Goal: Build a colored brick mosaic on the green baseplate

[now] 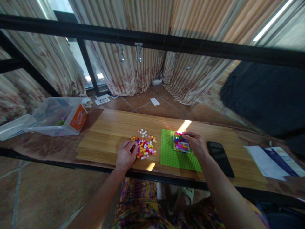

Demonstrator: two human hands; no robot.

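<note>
A small loose pile of colourful toy bricks point(146, 148) lies left of the green baseplate point(168, 157). My left hand point(126, 153) is at the pile's left edge, fingers bent and drawn together; anything between the tips is too small to make out. On the baseplate stands a box-like structure of multicoloured toy bricks point(181, 145), with stacked walls. The fingers of my right hand point(196, 143) close on its upper right edge, hiding that corner. Whether a single brick is also between those fingers cannot be seen.
A clear plastic box point(51, 127) with an orange label stands at the far left, its lid beside it. Right of the baseplate lies a black phone point(220, 158). Papers point(268, 162) lie farther right. A dark metal bar point(147, 38) crosses beyond the wooden board point(107, 127).
</note>
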